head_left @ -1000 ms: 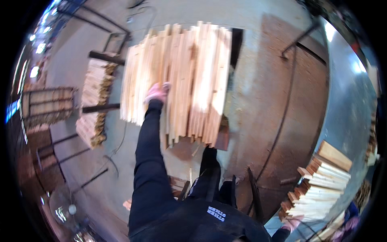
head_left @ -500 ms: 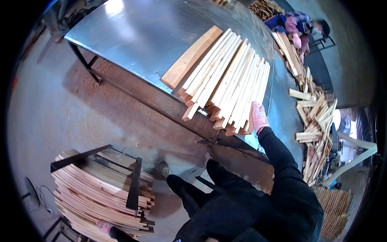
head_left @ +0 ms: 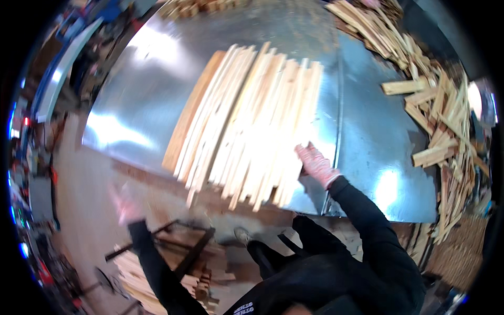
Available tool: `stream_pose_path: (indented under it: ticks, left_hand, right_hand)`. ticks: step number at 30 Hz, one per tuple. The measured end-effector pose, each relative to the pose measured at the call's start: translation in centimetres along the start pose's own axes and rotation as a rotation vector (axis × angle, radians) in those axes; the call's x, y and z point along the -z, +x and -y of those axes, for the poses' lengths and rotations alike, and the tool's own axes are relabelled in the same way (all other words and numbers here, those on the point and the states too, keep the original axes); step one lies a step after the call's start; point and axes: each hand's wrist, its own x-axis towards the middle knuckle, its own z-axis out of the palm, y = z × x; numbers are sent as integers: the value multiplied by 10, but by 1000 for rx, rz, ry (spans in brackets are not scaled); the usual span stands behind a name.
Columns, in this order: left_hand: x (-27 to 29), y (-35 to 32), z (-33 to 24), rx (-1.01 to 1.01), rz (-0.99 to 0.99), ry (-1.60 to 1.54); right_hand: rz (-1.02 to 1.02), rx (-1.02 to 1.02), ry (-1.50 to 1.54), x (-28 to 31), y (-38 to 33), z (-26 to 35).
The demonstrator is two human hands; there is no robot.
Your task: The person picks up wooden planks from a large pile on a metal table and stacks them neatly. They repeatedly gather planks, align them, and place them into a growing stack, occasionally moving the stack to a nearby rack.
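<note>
The workshop floor (head_left: 84, 173) runs down the left of the frame, and the metal worktop (head_left: 370, 152), shiny with glare, fills most of the middle and top. On it, at the centre, lies the row of pale wooden slats (head_left: 257, 121), side by side and slanting, their lower ends uneven and jutting past the worktop's near edge. A loose heap of wood pieces (head_left: 446, 142) sprawls down the right side of the frame, and at the lower left, below worktop height, a stack of strips (head_left: 142, 273) sits by a black metal frame (head_left: 194, 249). A wider, browner board (head_left: 194, 110) closes the left side of my row. My right hand (head_left: 316, 161) is at the row's lower right edge, fingers loosely bent and tips at the outermost slat; I can't tell whether it grips or only rests there. My left hand (head_left: 126, 205), blurred, is spread open and empty at the left of the frame, out over the floor. The risk I see is in those overhanging ends: a knock from my body or an uneven push from the right could fan the slats apart or tip some off, with no hand at the left side to stop them.
</note>
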Motion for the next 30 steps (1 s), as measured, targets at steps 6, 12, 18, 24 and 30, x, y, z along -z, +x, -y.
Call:
stream_pose_path:
  ticks: [6,12,18,24,30]
  left_hand:
    - [-234,92,-182,-298,744,1047]
    - [-199,25,-203,-75,587,484]
    - [-169,-11,-161,-151,314,295]
    - [-183,-200,-108,454,-373,-500]
    - [-280,-313,-163,-143,-402,190]
  right_hand:
    - [202,-285,25,68,5,61]
    - [198,-217,264,68,0,47]
    - [-12,-16,133,171,89,36]
    - [-399,309,-672,217,277,6]
    - [-342,114,-796,180,292,13]
